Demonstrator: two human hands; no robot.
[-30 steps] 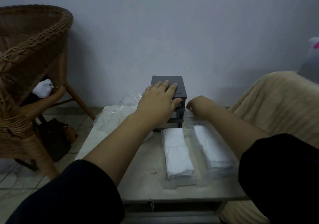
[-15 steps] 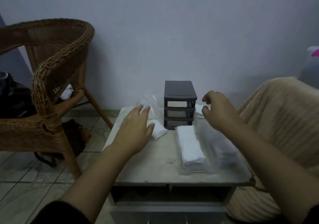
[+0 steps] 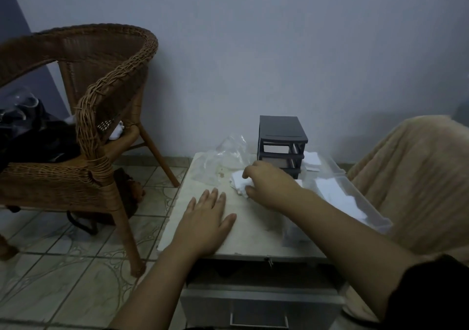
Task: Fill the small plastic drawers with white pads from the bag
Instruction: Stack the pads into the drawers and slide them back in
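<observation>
White pad (image 3: pixel 237 183) on the surface (image 3: pixel 248 238), just left of the dark drawer frame (image 3: pixel 280 129), near the clear bag (image 3: pixel 228 152); right hand (image 3: pixel 269 186) pinches it w/ curled fingers. Left hand (image 3: pixel 205 220) flat on surface, fingers straight, holding nothing. More pads (image 3: pixel 335 195) in clear drawer (image 3: pixel 363 199) at right

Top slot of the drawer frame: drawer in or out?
Out: the top slot of the drawer frame shows only an empty hollow, no drawer front.

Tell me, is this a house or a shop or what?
Probably a room in someone's home: a wicker chair stands on a tiled floor, and a beige blanket covers something beside the small table.
</observation>
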